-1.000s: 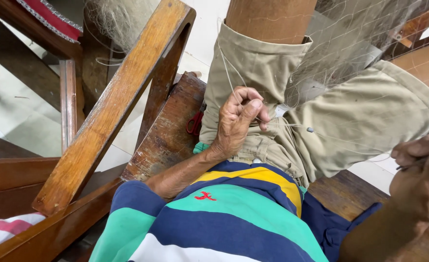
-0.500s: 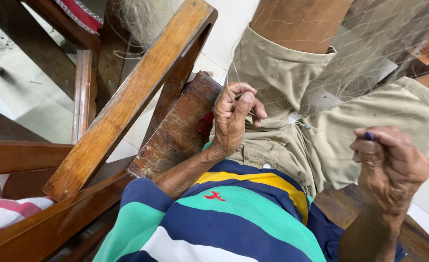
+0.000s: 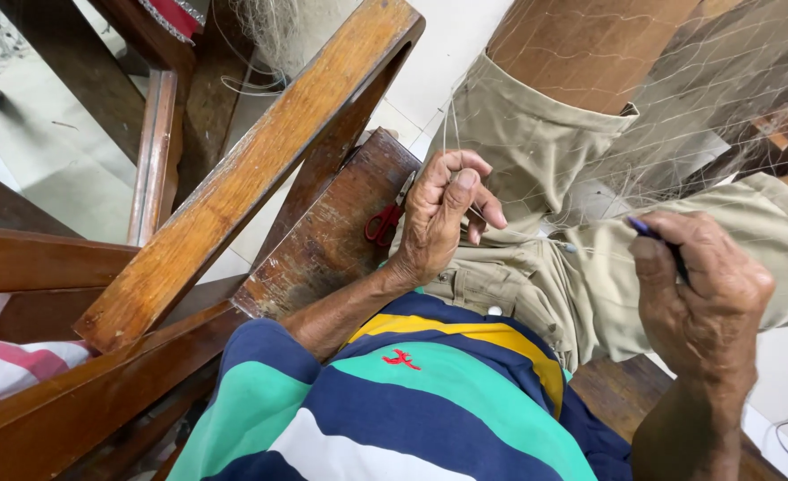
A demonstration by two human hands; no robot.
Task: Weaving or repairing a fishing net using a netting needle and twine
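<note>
Your left hand [image 3: 443,218] pinched the fine net [image 3: 643,116] draped over your lap; your right hand [image 3: 701,298] closed around a thin blue needle [image 3: 657,236]. Red scissors [image 3: 385,223] lay on the bench [image 3: 323,240].

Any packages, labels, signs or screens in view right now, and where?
No packages, signs or screens show.
Nearest to a label: a small red embroidered emblem on the chest of the striped shirt, on a green band, irregular in shape.
Red-handled scissors on the wooden seat carry no visible label.
</note>
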